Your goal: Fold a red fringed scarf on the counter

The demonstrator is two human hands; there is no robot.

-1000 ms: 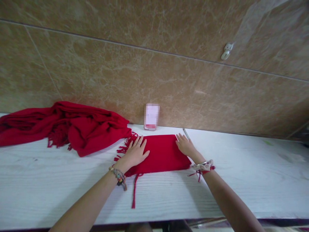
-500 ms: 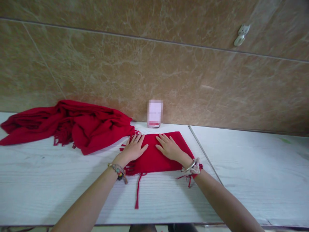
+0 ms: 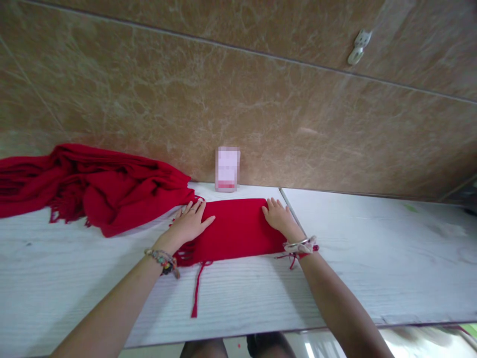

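Observation:
A folded red scarf [image 3: 234, 228] lies flat on the white table [image 3: 372, 258], close to the wall. My left hand [image 3: 188, 224] rests palm down on its left end, fingers spread, beside the fringe. On the scarf's right end my right hand [image 3: 278, 217] also lies flat with fingers stretched out. A single red tassel strand [image 3: 196, 291] trails toward me from the front edge. Both wrists carry bracelets.
A heap of crumpled red scarves [image 3: 93, 184] lies at the left against the brown tiled wall. A small pink card [image 3: 227, 169] leans on the wall behind the folded scarf. A white hook [image 3: 357, 47] is stuck high on the wall. A seam in the table runs right of the scarf.
My right hand slid from the scarf's middle out to its right end. My left hand stayed on the left end. The view shifted a little.

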